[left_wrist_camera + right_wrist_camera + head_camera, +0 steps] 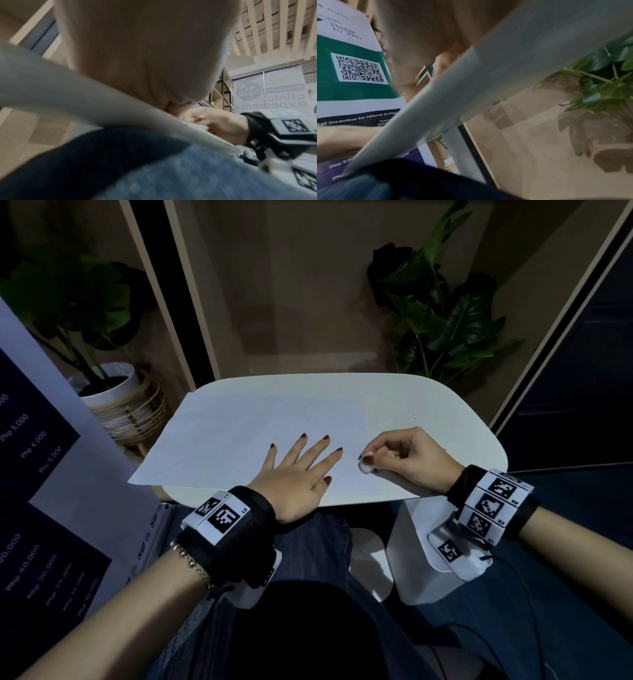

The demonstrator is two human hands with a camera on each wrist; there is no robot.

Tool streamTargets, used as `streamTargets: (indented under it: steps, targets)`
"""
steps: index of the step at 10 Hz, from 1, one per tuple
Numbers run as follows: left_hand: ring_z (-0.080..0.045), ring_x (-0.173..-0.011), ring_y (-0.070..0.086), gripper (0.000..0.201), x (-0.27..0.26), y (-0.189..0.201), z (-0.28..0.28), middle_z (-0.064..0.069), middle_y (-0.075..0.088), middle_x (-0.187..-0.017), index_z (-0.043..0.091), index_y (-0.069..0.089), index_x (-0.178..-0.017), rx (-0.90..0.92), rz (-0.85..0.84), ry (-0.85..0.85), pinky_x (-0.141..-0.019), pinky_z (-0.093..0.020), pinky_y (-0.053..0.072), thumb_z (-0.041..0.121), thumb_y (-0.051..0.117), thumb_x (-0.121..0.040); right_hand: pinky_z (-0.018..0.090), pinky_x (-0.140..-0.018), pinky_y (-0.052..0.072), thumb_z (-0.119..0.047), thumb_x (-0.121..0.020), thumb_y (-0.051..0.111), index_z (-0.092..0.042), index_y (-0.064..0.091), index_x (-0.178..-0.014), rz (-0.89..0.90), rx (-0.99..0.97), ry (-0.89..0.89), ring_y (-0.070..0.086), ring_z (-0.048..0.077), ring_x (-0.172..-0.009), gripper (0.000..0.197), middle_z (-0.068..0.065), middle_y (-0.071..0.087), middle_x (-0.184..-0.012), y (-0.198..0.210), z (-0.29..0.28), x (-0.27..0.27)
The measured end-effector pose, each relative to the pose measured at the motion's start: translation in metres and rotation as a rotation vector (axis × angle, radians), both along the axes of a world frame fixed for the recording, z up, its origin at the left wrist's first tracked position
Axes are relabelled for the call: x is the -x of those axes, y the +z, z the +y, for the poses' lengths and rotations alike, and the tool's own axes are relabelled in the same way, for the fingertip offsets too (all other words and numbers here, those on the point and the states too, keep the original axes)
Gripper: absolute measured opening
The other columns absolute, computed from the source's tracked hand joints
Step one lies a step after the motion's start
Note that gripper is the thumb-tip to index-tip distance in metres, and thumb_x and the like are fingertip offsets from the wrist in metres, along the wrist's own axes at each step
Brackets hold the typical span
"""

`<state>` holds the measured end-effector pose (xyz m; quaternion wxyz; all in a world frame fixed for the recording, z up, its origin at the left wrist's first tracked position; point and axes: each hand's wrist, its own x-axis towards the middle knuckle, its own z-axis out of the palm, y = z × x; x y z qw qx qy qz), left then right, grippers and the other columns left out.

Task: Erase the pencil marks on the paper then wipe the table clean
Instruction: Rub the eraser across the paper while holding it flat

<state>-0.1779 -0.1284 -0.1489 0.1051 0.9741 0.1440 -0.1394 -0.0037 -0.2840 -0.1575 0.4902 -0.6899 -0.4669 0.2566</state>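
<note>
A large white sheet of paper (239, 433) lies on the small white table (462, 426). My left hand (301, 467) lies flat on the paper with fingers spread, pressing it down. My right hand (400, 455) is to its right, thumb and fingers pinching a small white eraser (364, 468) whose tip touches the paper near the front edge. In the left wrist view the right hand (221, 125) shows above the table's edge (85, 94). Pencil marks are too faint to make out; a few dark specks (412, 417) lie on the table right of the paper.
Potted plants stand behind the table at the left (102, 385) and right (442, 313). A printed banner (41, 474) stands at the left. My lap in dark jeans (308, 594) is under the table's front edge, beside a white stool (421, 556).
</note>
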Motion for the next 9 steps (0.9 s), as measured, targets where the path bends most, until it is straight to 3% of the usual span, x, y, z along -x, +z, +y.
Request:
streamTargets:
  steps: [2,3,4,5,6,7,8,9]
  targets:
    - [-0.012,-0.146,-0.026,0.052,0.0005,0.0008,-0.0002,0.018,-0.023,-0.16,0.042,-0.011,-0.153,-0.002,0.003,0.002,-0.118,-0.052,-0.014,0.037,0.012,-0.107,0.011,-0.063,0.042,-0.004,-0.088,0.071,-0.002,0.076,-0.092,-0.068,0.105,0.104,0.057,0.003,-0.061,0.007,0.001,0.07,-0.07,0.0031,0.0001,0.001]
    - [-0.012,-0.146,-0.026,0.052,0.0002,0.0007,-0.0001,0.017,-0.023,-0.16,0.042,-0.011,-0.153,-0.004,0.004,0.0,-0.118,-0.053,-0.014,0.037,0.012,-0.107,0.013,-0.065,0.045,-0.009,-0.089,0.071,-0.008,0.076,-0.09,-0.06,0.003,-0.009,0.056,0.013,-0.066,0.005,0.007,0.071,-0.072,-0.0006,0.0028,0.0055]
    - [-0.012,-0.146,-0.026,0.052,0.0009,0.0005,-0.0007,0.017,-0.023,-0.16,0.042,-0.01,-0.154,-0.006,0.003,0.003,-0.118,-0.053,-0.013,0.037,0.012,-0.107,0.011,-0.062,0.042,-0.001,-0.088,0.07,-0.003,0.077,-0.092,-0.082,0.124,0.136,0.056,0.005,-0.06,0.008,0.009,0.068,-0.069,0.0053,-0.0001,0.0039]
    - [-0.012,-0.146,-0.026,0.052,0.0009,0.0008,-0.0007,0.017,-0.023,-0.16,0.042,-0.01,-0.154,-0.005,0.004,0.003,-0.118,-0.053,-0.013,0.037,0.012,-0.107,0.009,-0.061,0.044,-0.001,-0.088,0.07,0.003,0.075,-0.092,-0.002,0.041,0.044,0.057,0.001,-0.058,0.007,0.003,0.069,-0.068,0.0047,0.0006,0.0061]
    - [-0.013,-0.146,-0.026,0.053,0.0005,0.0009,-0.0005,0.017,-0.023,-0.16,0.042,-0.011,-0.153,-0.005,0.006,0.002,-0.118,-0.053,-0.013,0.037,0.012,-0.107,0.01,-0.062,0.043,-0.004,-0.089,0.07,0.001,0.075,-0.092,-0.041,0.018,0.012,0.051,0.005,-0.058,0.008,0.002,0.066,-0.065,0.0016,0.003,0.0084]
    - [-0.012,-0.146,-0.026,0.052,0.0008,0.0004,-0.0006,0.017,-0.022,-0.16,0.042,-0.01,-0.154,-0.002,0.003,0.004,-0.118,-0.053,-0.013,0.036,0.013,-0.107,0.009,-0.059,0.04,0.002,-0.088,0.069,0.003,0.076,-0.093,-0.034,0.125,0.145,0.047,0.002,-0.054,0.009,0.009,0.062,-0.063,0.0081,-0.0006,0.0044]
    - [-0.013,-0.146,-0.026,0.052,0.0004,0.0004,0.0001,0.017,-0.023,-0.16,0.042,-0.011,-0.153,-0.002,0.003,0.004,-0.118,-0.053,-0.013,0.036,0.012,-0.107,0.008,-0.061,0.044,0.001,-0.089,0.067,0.007,0.073,-0.095,0.029,0.011,0.029,0.057,0.0,-0.057,0.01,0.005,0.069,-0.067,0.005,0.0014,0.0086]
    - [-0.012,-0.146,-0.026,0.052,0.0003,0.0005,-0.0005,0.017,-0.022,-0.16,0.042,-0.011,-0.153,-0.001,0.005,0.006,-0.118,-0.053,-0.012,0.036,0.012,-0.107,0.009,-0.062,0.044,-0.002,-0.09,0.069,0.003,0.074,-0.094,-0.035,0.053,0.064,0.055,0.002,-0.058,0.009,0.002,0.067,-0.068,0.0035,0.0014,0.0068]
